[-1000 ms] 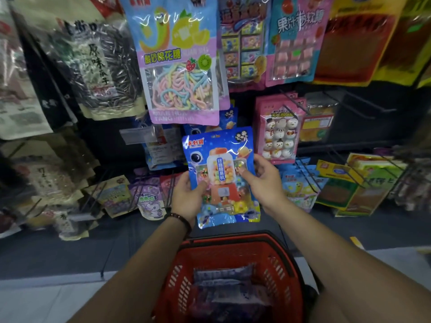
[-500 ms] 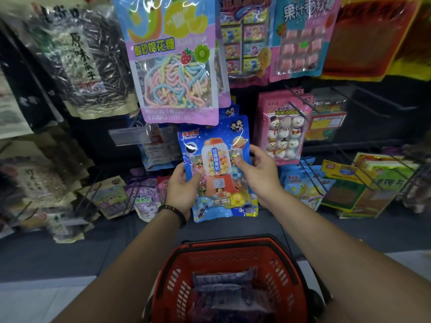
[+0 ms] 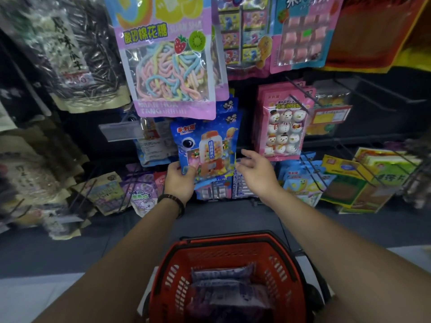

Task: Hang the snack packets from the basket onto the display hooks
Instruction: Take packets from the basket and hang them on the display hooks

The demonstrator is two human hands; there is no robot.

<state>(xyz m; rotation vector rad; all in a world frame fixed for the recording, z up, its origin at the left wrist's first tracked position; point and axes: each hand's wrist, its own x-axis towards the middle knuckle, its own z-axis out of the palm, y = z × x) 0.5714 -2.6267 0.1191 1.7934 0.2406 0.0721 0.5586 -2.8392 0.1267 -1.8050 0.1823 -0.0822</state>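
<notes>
A blue snack packet [image 3: 205, 145] printed with a gumball machine hangs against the display, its top tucked under the big pink marshmallow-rope bag [image 3: 172, 64]. My left hand [image 3: 179, 180] grips the packet's lower left corner, thumb on its front. Just right of the packet, my right hand [image 3: 256, 171] hovers with relaxed, spread fingers and touches nothing. Below my arms stands the red plastic basket [image 3: 224, 250], holding purple packets [image 3: 224, 283]. The hook carrying the blue packet is hidden.
Hanging bags crowd the rack: sunflower seeds [image 3: 77, 54] at left, a pink snowman marshmallow pack [image 3: 284, 127] at right, yellow-green packs [image 3: 363, 180] lower right. Bare metal hooks [image 3: 377, 94] stick out toward me at upper right. Grey floor lies in front.
The blue packet moved up and back against the display. My right hand let go of it and drew away to the right. My left hand still holds its lower corner.
</notes>
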